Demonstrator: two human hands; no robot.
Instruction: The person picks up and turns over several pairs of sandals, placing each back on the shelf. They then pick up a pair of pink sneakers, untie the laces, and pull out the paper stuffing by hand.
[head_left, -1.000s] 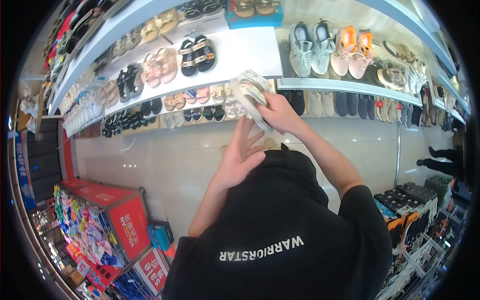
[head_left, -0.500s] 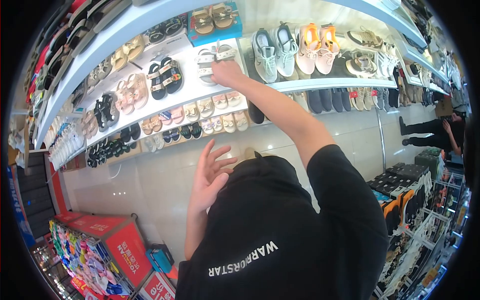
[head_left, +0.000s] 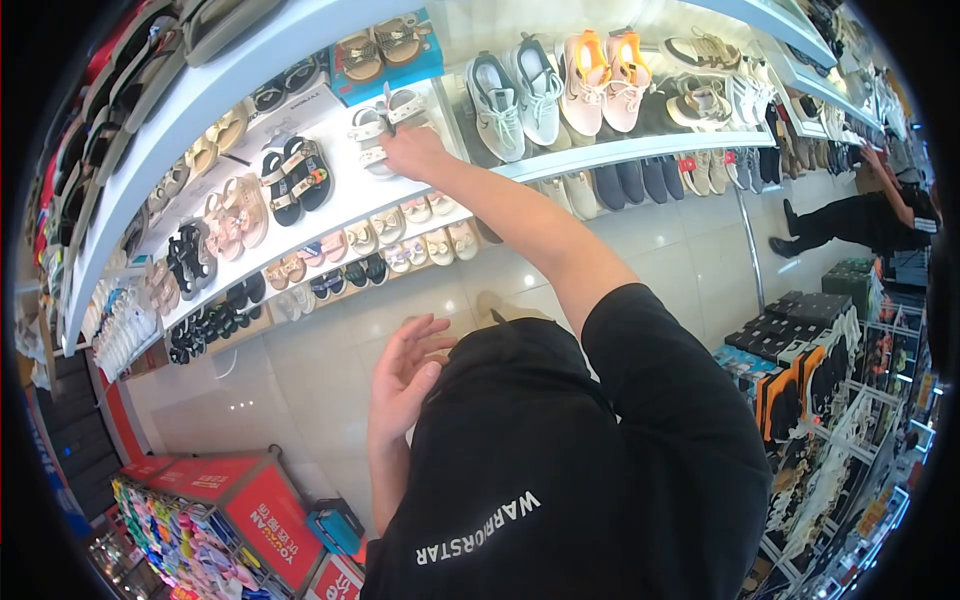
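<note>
My right hand [head_left: 413, 152] reaches to the white shelf and is closed at a pair of white strappy sandals [head_left: 368, 132]. It covers the sandals' right part, and its fingertips are partly hidden. My left hand [head_left: 402, 375] hangs in front of my body, its fingers loosely bent and apart, with nothing in it. Left of the white sandals stand black sandals [head_left: 296, 180] with colourful trim and pink sandals [head_left: 237, 216]. Brown sandals [head_left: 380, 48] rest on a blue box [head_left: 395, 75] behind them.
Grey-white sneakers [head_left: 495, 110] and pink-orange sneakers [head_left: 603, 85] stand right of the sandals. Lower shelves hold more shoes. A red display bin [head_left: 262, 515] is at lower left, racks and stacked boxes [head_left: 790, 330] at right. Another person [head_left: 860, 220] is at far right.
The view has shifted, so the shelf appears further left. My right hand stays at the white sandals. My left hand's fingers are slightly more bent. The other person has moved an arm.
</note>
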